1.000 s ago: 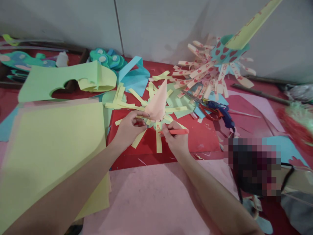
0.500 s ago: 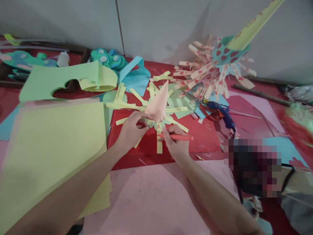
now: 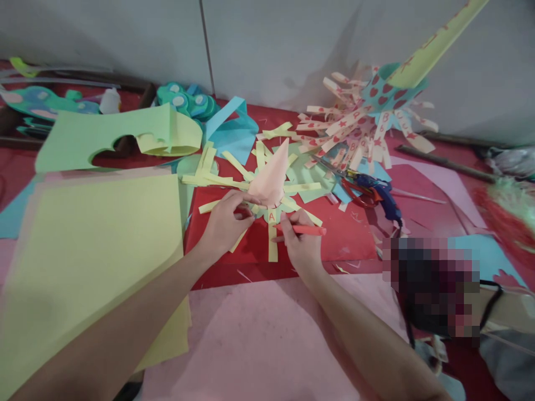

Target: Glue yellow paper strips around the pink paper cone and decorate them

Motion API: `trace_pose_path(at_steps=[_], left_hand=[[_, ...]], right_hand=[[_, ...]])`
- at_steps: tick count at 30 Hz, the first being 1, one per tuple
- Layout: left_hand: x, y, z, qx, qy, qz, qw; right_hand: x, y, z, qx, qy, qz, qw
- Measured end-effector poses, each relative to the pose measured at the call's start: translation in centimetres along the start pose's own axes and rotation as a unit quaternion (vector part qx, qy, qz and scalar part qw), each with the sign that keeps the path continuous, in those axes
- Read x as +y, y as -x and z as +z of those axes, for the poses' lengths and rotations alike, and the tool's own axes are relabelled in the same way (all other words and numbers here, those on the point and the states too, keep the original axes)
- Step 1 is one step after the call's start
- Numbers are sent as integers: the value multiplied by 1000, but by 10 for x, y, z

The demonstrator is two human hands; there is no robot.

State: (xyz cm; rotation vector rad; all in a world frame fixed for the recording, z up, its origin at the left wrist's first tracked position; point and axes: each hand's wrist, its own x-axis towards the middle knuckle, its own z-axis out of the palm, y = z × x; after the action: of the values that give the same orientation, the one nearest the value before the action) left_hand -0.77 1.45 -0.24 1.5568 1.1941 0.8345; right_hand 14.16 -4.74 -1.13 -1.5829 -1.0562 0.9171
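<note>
A pale pink paper cone point(image 3: 272, 175) stands on a scalloped green paper base, with yellow paper strips point(image 3: 301, 187) fanning out around it. My left hand point(image 3: 229, 219) is at the cone's lower left edge, index finger along it and thumb bent below, gripping the craft there. In my right hand point(image 3: 301, 236) is a red marker point(image 3: 311, 230), its barrel pointing right and its writing end over the front strip point(image 3: 273, 245). That strip bears a red letter A near the base. The craft rests on a red sheet point(image 3: 346, 234).
Large yellow sheets point(image 3: 96, 239) are stacked on the left, beneath a cut green sheet point(image 3: 104, 133). Scissors point(image 3: 359, 192) and a blue glue gun point(image 3: 387, 200) lie at right, below a decorated paper craft point(image 3: 382, 92). Another person point(image 3: 501, 306) is close on the right.
My right hand and the marker have shifted slightly, the marker's rear end moving left and up. My left hand and the cone stay in place.
</note>
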Motion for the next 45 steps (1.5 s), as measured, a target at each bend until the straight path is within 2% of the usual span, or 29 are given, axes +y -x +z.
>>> trace_pose_path(at_steps=[29,34,39,45], left_hand=[[-2,-1,0,-4,6,11,1000],[-2,0,1,1,1,5,1000],[-3,1,1,-1,9,14,1000],[-2,0,1,-1,6,16,1000]], right_hand=[[-3,1,1,-8,47,-35,998],[-4,5,0,28,21,-41,999],[-4,8,4,-17,-33,-36,999],[-4,7,5,2,-32,-17,999]])
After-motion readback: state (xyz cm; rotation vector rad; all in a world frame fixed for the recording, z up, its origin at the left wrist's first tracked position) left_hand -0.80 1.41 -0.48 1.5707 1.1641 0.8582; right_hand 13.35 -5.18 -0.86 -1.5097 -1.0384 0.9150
